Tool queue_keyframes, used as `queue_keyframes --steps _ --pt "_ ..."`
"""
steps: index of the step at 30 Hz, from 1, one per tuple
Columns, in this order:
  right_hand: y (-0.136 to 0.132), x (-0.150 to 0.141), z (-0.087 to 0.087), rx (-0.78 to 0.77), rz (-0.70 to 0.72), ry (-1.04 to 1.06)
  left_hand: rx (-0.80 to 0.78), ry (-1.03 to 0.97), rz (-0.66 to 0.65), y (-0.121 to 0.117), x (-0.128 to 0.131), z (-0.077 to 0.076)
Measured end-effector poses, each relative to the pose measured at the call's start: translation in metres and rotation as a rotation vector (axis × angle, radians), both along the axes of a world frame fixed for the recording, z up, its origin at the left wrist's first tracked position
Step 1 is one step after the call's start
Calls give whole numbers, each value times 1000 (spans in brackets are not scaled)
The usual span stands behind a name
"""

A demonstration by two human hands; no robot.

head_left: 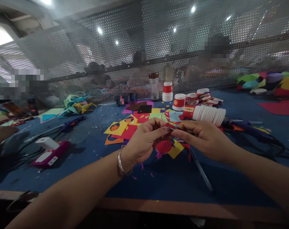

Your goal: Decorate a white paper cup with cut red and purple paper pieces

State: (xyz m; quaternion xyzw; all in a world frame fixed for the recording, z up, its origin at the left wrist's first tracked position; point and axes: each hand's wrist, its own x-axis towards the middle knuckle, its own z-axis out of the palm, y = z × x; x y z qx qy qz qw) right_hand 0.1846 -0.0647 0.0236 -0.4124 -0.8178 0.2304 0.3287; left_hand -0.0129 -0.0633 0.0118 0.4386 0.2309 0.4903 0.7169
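My left hand (146, 137), a silver bangle at its wrist, meets my right hand (201, 137) above the blue table. Fingertips of both are closed on a small red paper piece (169, 125), mostly covered by the fingers. Just under them are a red paper disc (163, 147) and a yellow paper scrap (176, 149). A clear glue stick (203, 171) slants toward the table's front edge, below my right hand. Beyond my left hand spread coloured paper sheets, among them a yellow sheet (117, 128) with a round hole.
A stack of paper cups (208, 115) lies sideways behind my right hand, near a blue glue gun (251, 129). Upright cups (167, 92) and a glass jar (154, 87) stand farther back. Leftward are a purple power strip (51, 156), cables and another person's hand (5, 132).
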Motion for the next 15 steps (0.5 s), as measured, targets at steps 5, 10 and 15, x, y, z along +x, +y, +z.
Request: queue_keyframes --steps 5,10,15 --pt "-1 -1 0 -1 7 -8 8 11 2 0 -1 0" --pt "-2 0 0 -3 -5 24 12 15 -5 1 0 -1" --pt "-3 1 3 -22 11 -2 16 0 -2 0 1 -2"
